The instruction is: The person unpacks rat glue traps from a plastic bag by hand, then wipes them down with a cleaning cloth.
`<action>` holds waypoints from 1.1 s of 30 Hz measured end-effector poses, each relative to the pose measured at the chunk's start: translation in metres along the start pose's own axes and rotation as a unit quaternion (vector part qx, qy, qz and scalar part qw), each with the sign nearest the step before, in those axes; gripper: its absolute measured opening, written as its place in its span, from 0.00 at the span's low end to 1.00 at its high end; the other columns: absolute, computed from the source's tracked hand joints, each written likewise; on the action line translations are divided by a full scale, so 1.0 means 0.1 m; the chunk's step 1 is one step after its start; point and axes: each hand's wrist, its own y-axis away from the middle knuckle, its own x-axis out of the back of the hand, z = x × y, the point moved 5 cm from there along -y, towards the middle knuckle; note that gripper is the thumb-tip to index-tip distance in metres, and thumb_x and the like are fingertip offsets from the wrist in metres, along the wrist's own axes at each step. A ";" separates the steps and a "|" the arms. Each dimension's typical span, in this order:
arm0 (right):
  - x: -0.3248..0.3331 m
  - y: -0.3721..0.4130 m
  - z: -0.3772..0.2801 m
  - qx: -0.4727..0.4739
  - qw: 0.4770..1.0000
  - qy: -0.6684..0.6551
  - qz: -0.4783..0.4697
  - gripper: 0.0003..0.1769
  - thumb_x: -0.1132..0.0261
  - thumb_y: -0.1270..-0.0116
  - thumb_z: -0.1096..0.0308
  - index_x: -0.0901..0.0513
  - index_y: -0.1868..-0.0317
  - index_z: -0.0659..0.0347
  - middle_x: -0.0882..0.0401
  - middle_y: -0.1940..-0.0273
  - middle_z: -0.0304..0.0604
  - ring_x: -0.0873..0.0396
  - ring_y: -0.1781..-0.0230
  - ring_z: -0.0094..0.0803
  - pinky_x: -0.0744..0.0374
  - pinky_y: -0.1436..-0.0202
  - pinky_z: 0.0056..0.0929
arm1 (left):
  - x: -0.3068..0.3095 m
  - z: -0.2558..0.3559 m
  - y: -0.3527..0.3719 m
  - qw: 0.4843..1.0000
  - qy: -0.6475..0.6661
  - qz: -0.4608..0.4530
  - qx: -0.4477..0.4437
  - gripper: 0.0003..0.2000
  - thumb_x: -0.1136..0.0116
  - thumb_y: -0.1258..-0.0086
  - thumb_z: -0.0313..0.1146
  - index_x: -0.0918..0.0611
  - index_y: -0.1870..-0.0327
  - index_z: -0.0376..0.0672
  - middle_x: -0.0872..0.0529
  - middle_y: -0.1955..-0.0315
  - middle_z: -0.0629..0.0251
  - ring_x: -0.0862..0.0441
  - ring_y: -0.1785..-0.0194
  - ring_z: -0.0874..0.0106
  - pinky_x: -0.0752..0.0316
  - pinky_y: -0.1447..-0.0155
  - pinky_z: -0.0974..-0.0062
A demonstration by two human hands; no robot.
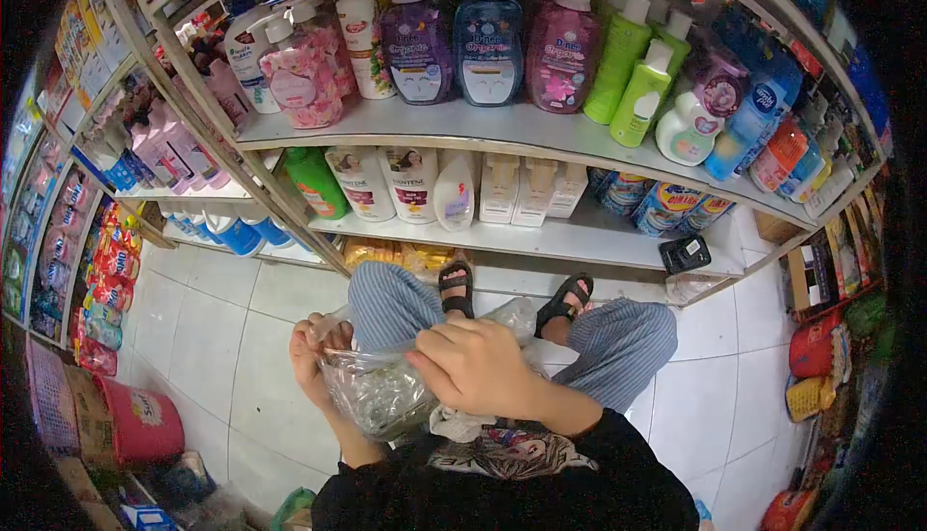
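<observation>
A clear plastic bag [372, 398] hangs between my two hands above my lap. Its contents are hard to make out. My left hand [314, 352] pinches the bag's upper edge on the left side. My right hand [478, 367] is closed on the bag's right edge, thumb toward the left. More clear plastic [517, 316] lies behind my right hand, between my knees. A whitish crumpled cloth [457, 425] sits under my right hand, against my black shirt.
Ahead, an upper shelf [425, 127] holds several pump bottles, and a lower shelf [435, 237] holds shampoo bottles and boxes. A black object [685, 254] lies at its right end. Left stands a red bucket [143, 420] on the tiled floor [261, 357].
</observation>
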 end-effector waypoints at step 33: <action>0.03 0.00 0.00 0.003 1.000 0.003 -0.009 0.08 0.46 0.49 0.64 0.29 0.78 0.59 0.30 0.81 0.39 0.29 0.79 0.32 0.33 0.78 0.27 | -0.07 -0.13 -0.01 0.935 0.282 -0.150 0.153 0.05 0.61 0.39 0.31 0.40 0.64 0.48 0.45 0.92 0.78 0.48 0.82 0.81 0.51 0.74 0.81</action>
